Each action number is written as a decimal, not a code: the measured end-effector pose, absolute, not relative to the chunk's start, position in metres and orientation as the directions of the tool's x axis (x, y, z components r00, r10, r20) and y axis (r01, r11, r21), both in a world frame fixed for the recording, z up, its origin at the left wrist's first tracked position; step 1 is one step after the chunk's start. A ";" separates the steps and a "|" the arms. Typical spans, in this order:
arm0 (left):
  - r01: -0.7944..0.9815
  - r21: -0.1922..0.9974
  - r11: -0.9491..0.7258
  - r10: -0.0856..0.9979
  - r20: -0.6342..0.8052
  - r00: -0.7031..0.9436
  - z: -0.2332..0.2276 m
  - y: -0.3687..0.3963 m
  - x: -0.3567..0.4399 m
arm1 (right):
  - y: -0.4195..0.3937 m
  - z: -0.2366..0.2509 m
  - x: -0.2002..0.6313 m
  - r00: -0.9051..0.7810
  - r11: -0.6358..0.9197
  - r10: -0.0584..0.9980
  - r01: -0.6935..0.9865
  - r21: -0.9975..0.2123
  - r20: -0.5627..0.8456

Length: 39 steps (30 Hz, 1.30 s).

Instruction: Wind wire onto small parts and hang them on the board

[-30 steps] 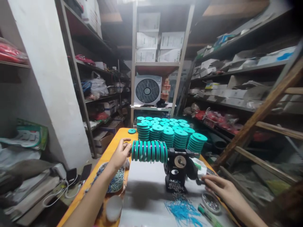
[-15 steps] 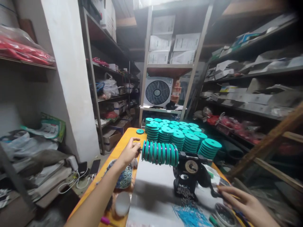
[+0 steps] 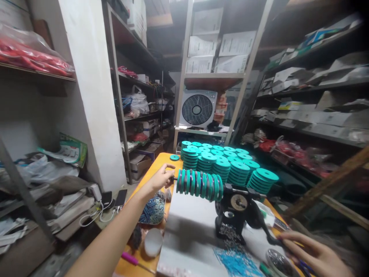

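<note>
Spools (image 3: 199, 183) of teal plastic sit threaded in a row on the winder's horizontal shaft, mid-table, and this looks like the winding step. Nearest us, the right hand (image 3: 313, 256) curls loosely around the black crank handle (image 3: 269, 234) at the lower right, fingers half spread. Beside it lie loose blue ties (image 3: 235, 261) on the grey mat (image 3: 187, 227). The black winder (image 3: 233, 215) stands just behind. Out left, the left hand (image 3: 160, 178) pinches at the shaft's free end, thumb and forefinger closed on what I can't make out. Turning the crank next would call for that end held steady. Behind, teal stacks (image 3: 230, 165) crowd the table's far edge; 1 single disc (image 3: 174, 157) lies apart. Farther back, a fan (image 3: 197, 109) sits on a shelf.
</note>
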State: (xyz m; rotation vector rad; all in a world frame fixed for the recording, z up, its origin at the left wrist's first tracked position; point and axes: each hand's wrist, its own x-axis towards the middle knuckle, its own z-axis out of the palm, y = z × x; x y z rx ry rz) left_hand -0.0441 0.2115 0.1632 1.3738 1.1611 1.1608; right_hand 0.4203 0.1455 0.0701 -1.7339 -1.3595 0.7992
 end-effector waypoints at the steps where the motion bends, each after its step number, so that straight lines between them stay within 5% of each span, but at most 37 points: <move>1: 0.078 0.993 -0.089 0.992 0.082 0.093 0.163 0.211 -0.044 | 0.153 0.068 0.411 0.203 -0.188 0.973 0.420 -0.888 -0.109; 2: 0.079 0.993 -0.090 0.993 0.083 0.089 0.164 0.210 -0.045 | 0.163 0.070 0.399 0.197 -0.218 0.969 0.384 -0.897 -0.151; 10: 0.111 0.990 -0.091 0.995 0.086 0.045 0.167 0.206 -0.041 | 0.190 0.130 0.382 0.350 0.054 0.922 0.315 -0.947 0.169; 17: 0.154 0.982 -0.108 0.994 0.104 0.034 0.172 0.204 -0.041 | 0.124 0.094 0.394 0.118 -0.095 0.991 0.367 -0.925 -0.055; 24: 0.185 0.979 -0.088 0.996 0.084 0.032 0.172 0.206 -0.044 | 0.209 0.108 0.368 0.257 0.053 0.957 0.292 -0.955 0.132; 28: 0.206 0.976 -0.068 0.998 0.062 0.034 0.171 0.209 -0.049 | 0.183 0.125 0.383 0.297 0.160 0.924 0.268 -0.950 0.239; 34: 0.226 0.973 -0.043 0.998 0.034 0.044 0.169 0.211 -0.051 | 0.107 0.083 0.394 0.224 0.131 0.954 0.287 -0.949 0.200; 39: 0.285 0.957 -0.050 0.999 0.049 0.010 0.177 0.208 -0.057 | 0.142 0.061 0.382 0.178 0.086 0.972 0.342 -0.936 0.154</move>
